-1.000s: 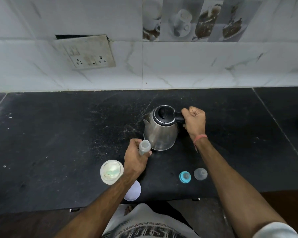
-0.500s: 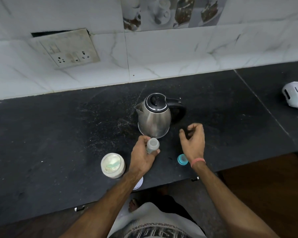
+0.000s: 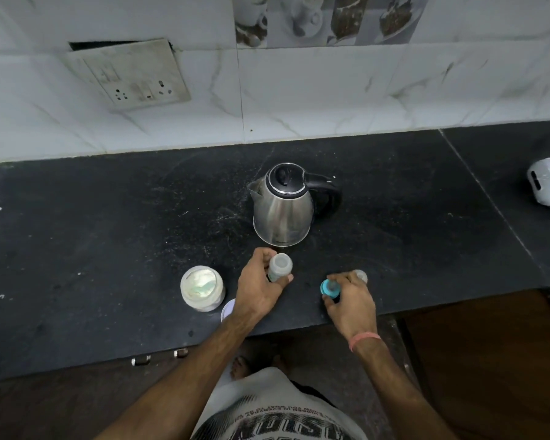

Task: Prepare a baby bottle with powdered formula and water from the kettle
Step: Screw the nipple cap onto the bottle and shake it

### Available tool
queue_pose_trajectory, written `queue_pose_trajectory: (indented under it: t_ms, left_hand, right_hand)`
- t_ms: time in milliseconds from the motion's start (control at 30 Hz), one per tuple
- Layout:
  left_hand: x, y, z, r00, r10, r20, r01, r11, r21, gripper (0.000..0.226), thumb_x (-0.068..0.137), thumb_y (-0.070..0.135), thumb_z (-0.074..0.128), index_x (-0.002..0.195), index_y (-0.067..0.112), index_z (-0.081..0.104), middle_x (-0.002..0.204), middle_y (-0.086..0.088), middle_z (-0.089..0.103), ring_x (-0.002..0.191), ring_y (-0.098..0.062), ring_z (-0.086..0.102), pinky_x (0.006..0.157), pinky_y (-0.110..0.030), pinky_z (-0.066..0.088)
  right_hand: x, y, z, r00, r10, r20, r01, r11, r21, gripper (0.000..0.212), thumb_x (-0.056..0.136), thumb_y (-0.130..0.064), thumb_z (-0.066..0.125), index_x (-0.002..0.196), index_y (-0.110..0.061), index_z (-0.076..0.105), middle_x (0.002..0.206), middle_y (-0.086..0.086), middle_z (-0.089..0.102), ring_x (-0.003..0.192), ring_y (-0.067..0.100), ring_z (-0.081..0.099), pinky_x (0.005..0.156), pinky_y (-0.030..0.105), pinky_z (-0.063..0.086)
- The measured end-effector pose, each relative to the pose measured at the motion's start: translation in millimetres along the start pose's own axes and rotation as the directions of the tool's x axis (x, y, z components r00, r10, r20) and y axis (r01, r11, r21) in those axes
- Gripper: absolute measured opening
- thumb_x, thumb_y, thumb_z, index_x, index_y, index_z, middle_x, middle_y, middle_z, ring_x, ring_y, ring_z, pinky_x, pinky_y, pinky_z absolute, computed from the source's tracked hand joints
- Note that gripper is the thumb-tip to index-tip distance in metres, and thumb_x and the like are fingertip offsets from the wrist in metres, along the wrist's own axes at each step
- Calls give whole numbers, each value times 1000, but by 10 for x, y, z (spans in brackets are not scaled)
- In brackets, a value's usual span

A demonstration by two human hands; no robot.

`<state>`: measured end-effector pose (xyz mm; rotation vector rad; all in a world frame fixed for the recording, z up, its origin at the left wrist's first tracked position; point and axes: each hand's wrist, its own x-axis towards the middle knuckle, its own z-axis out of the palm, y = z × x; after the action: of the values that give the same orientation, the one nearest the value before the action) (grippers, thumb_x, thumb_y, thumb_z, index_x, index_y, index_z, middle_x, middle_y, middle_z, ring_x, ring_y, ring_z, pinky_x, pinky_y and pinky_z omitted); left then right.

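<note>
Bottle upright on the dark counter, just in front of the kettle, is the centre of the work. Starting at the left, an open tub of powder stands near the counter's front edge, with its pale lid lying beside it and partly hidden by the wrist. The left hand wraps fingers and thumb round the bottle, probably to steady it while its mouth is open. To the right, the right hand pinches the blue teat ring, likely to bring it over and screw it on; a clear cap sits just behind the fingers. Both hands work close to the front edge, so a slip could send small parts off. Bare counter lies open further left and right of the kettle.
</note>
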<state>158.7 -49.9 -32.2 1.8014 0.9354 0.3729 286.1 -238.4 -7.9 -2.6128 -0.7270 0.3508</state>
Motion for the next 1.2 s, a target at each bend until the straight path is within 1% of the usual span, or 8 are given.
queue_pose_trajectory:
  t_ms: [133, 267, 433, 600, 767, 900, 1000, 1200]
  left_hand:
    - [-30, 2, 29, 1000, 21, -11, -21, 999, 26, 60, 86, 34, 101, 135, 34, 67, 128, 19, 76, 122, -3, 72, 111, -41, 62]
    - [-42, -10, 34, 998, 50, -28, -48, 997, 62, 50, 87, 35, 99, 129, 38, 72, 126, 19, 75, 119, -4, 73, 107, -42, 63]
    - [-28, -32, 35, 997, 63, -41, -60, 995, 76, 49, 85, 42, 97, 126, 42, 71, 124, 20, 74, 117, -4, 74, 105, -44, 64]
    - [-46, -67, 68, 994, 76, -74, -72, 996, 51, 52, 84, 41, 99, 130, 37, 75, 125, 18, 75, 117, -2, 74, 105, -41, 65]
    - [-38, -65, 63, 995, 68, -78, -67, 997, 26, 55, 79, 53, 91, 131, 41, 77, 123, 19, 78, 116, -4, 76, 102, -45, 66]
    - [-14, -92, 80, 995, 62, -80, -61, 998, 20, 51, 82, 41, 92, 131, 41, 78, 121, 19, 81, 115, -2, 78, 102, -42, 67]
    - [-2, -124, 93, 995, 49, -84, -48, 999, 12, 52, 83, 35, 93, 132, 40, 78, 123, 19, 81, 116, -1, 78, 102, -41, 67]
    - [-19, -118, 109, 994, 44, -101, -47, 998, -31, 54, 80, 51, 83, 132, 36, 80, 122, 18, 81, 115, -4, 79, 102, -42, 67]
  right_hand:
    - [-2, 50, -1, 1000, -30, 8, 30, 999, -15, 57, 89, -19, 90, 141, -25, 70, 142, -6, 65, 135, 19, 62, 113, 40, 54]
    - [-1, 48, 1, 996, -92, -16, 92, 996, 18, 49, 89, -18, 90, 133, -28, 72, 136, -8, 69, 129, 17, 66, 107, 39, 57]
    - [59, -164, -72, 982, -151, -109, 173, 956, 236, 44, 87, -26, 91, 123, -33, 68, 124, -16, 67, 116, 8, 63, 94, 32, 59]
    - [171, -480, -168, 961, -236, -141, 275, 815, 510, 44, 86, -10, 91, 121, -30, 72, 123, -21, 64, 117, 5, 68, 95, 28, 64]
    - [218, -664, -127, 924, -365, -113, 371, 791, 487, 44, 84, -9, 89, 119, -30, 72, 124, -23, 66, 119, 5, 68, 101, 36, 61]
    - [295, -803, -123, 889, -451, 76, 383, 825, 416, 61, 87, -7, 87, 139, -33, 66, 140, -20, 66, 130, 2, 63, 112, 31, 56]
    - [327, -842, -103, 884, -451, 121, 385, 852, 356, 69, 88, -10, 87, 148, -32, 61, 146, -15, 66, 137, 5, 59, 118, 29, 49]
    - [374, -766, -93, 871, -473, 136, 427, 863, 271, 58, 95, -16, 83, 148, -28, 65, 147, -14, 62, 135, 8, 54, 118, 40, 51]
